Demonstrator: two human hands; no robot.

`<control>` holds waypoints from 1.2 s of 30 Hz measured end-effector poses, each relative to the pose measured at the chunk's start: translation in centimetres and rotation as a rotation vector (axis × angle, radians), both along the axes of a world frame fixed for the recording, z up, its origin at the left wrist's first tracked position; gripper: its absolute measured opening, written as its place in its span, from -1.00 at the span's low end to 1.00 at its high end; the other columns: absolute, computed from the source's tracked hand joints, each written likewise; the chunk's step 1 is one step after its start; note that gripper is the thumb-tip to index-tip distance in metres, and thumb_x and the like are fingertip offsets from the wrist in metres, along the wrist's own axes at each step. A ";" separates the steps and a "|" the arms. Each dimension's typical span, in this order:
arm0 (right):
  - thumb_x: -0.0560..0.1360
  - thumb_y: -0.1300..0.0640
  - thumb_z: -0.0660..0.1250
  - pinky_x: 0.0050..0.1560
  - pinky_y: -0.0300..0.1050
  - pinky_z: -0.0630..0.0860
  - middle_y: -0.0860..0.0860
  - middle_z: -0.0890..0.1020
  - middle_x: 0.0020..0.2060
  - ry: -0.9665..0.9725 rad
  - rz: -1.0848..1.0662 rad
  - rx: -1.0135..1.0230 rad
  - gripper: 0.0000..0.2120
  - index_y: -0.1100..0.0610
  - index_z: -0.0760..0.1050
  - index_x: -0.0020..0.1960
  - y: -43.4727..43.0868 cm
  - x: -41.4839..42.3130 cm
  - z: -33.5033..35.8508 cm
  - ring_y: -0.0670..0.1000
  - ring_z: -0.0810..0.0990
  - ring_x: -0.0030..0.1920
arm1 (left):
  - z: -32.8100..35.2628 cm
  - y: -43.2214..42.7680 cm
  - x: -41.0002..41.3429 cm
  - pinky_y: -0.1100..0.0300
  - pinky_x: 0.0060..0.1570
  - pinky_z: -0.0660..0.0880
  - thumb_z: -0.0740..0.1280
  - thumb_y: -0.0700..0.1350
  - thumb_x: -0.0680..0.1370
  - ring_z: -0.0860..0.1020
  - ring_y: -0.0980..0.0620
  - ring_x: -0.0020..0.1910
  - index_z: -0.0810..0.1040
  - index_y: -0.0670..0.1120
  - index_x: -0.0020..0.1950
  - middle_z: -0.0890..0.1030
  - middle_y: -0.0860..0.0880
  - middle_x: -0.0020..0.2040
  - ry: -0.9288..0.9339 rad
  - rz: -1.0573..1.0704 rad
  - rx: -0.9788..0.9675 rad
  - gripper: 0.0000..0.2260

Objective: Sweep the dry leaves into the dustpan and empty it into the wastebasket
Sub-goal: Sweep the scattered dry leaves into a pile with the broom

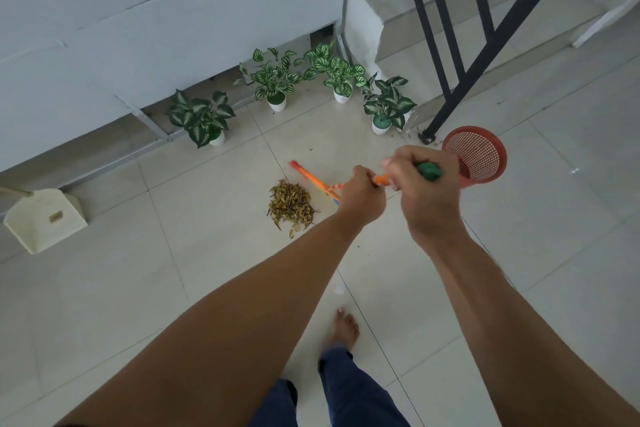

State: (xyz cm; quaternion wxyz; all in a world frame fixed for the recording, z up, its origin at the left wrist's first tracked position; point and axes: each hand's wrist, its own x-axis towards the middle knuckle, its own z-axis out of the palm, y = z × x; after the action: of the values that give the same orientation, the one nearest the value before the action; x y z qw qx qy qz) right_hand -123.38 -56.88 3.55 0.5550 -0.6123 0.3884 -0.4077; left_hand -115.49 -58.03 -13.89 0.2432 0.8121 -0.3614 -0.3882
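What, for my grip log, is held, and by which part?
The broom, by its handle: left hand on the orange shaft, right hand at the green end.

Soft flat light, faint shadows, dull sheen on pale floor tiles, motion smear on my left hand, right hand, orange broom handle, wide-angle bowing at edges.

potted plants, black railing, tiled floor

Left hand and right hand cover the broom shaft — dustpan handle cropped left.
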 end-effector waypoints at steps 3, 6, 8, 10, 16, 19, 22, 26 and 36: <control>0.39 0.43 0.24 -0.38 0.05 0.15 0.25 0.17 -0.56 0.002 -0.159 0.005 -0.69 0.40 0.21 -0.47 2.1 -0.2 0.8 0.29 0.13 -0.41 | 3.5 1.4 -0.2 0.31 -0.40 0.26 0.21 -0.14 0.60 0.44 -0.01 -0.19 0.44 -0.17 0.20 0.52 -0.07 -0.08 0.076 -0.102 0.004 -0.79; 0.38 0.48 0.23 -0.35 0.07 0.09 0.26 0.14 -0.52 0.006 -0.298 0.089 -0.67 0.36 0.15 -0.46 5.1 1.1 0.0 0.31 0.09 -0.37 | 4.5 3.9 0.1 0.19 -0.19 0.34 0.21 -0.05 0.60 0.45 -0.03 -0.14 0.46 -0.15 0.20 0.52 -0.06 -0.08 0.103 -0.171 0.023 -0.76; 0.39 0.48 0.23 -0.35 0.06 0.07 0.28 0.11 -0.49 -0.018 -0.388 0.152 -0.65 0.33 0.11 -0.44 7.4 2.1 -0.6 0.30 0.07 -0.36 | 3.3 5.5 0.5 0.15 -0.18 0.38 0.21 0.03 0.58 0.50 -0.02 -0.16 0.48 -0.08 0.14 0.56 -0.03 -0.09 0.115 -0.204 0.053 -0.75; 0.40 0.46 0.24 -0.35 0.04 0.09 0.30 0.11 -0.48 -0.045 -0.464 0.190 -0.65 0.34 0.12 -0.44 9.4 2.9 -0.9 0.29 0.07 -0.36 | 1.5 6.9 1.0 0.15 -0.23 0.43 0.23 0.11 0.52 0.56 -0.02 -0.17 0.48 0.03 0.05 0.60 0.02 -0.13 0.100 -0.201 0.077 -0.79; 0.39 0.39 0.26 -0.42 -0.25 0.31 0.15 0.23 -0.51 -0.214 -0.676 0.214 -0.73 0.33 0.25 -0.43 13.0 3.9 2.0 0.00 0.25 -0.44 | 5.2 11.5 2.6 0.14 -0.21 0.37 0.20 -0.08 0.60 0.45 0.00 -0.20 0.45 -0.08 0.13 0.49 0.03 -0.20 0.081 -0.296 -0.021 -0.85; 0.40 0.37 0.27 -0.42 -0.31 0.35 -0.03 0.28 -0.56 -0.268 -0.749 0.168 -0.69 0.16 0.27 -0.44 15.3 4.5 3.6 -0.07 0.28 -0.47 | 8.0 13.3 3.0 0.08 -0.16 0.35 0.15 -0.14 0.61 0.43 -0.04 -0.14 0.42 -0.11 0.15 0.45 0.01 -0.23 0.018 -0.400 -0.082 -0.85; 0.36 0.33 0.25 -0.43 -0.29 0.29 0.03 0.24 -0.54 -0.233 -0.781 0.112 -0.71 0.17 0.21 -0.45 18.5 5.7 3.9 -0.06 0.25 -0.48 | 8.2 15.1 3.8 0.10 -0.18 0.29 0.17 -0.17 0.59 0.47 -0.07 -0.12 0.38 -0.11 0.06 0.51 -0.07 -0.15 0.071 -0.478 -0.082 -0.93; 0.36 0.33 0.28 -0.38 -0.15 0.23 0.21 0.21 -0.52 -0.116 -0.773 0.079 -0.69 0.26 0.21 -0.46 22.1 8.2 2.3 0.05 0.22 -0.43 | 6.5 17.8 5.6 -0.01 -0.15 0.52 0.16 -0.07 0.54 0.51 -0.06 -0.18 0.34 -0.01 -0.10 0.53 -0.05 -0.19 0.119 -0.545 -0.019 -0.96; 0.44 0.38 0.29 -0.35 -0.24 0.31 0.37 0.12 -0.43 -0.154 -0.590 0.048 -0.64 0.41 0.16 -0.40 26.5 12.6 7.4 0.31 0.13 -0.35 | 10.9 23.8 12.3 0.16 -0.37 0.29 0.25 -0.08 0.57 0.46 -0.02 -0.24 0.30 -0.04 0.01 0.49 -0.05 -0.17 -0.001 -0.481 -0.159 -0.87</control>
State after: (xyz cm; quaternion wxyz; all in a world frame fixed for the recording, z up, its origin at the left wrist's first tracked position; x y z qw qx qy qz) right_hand -110.73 -30.43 10.96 0.4547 -0.4271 0.5159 -0.5871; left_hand -103.20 -34.20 -3.01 0.2070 0.6812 -0.5737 -0.4050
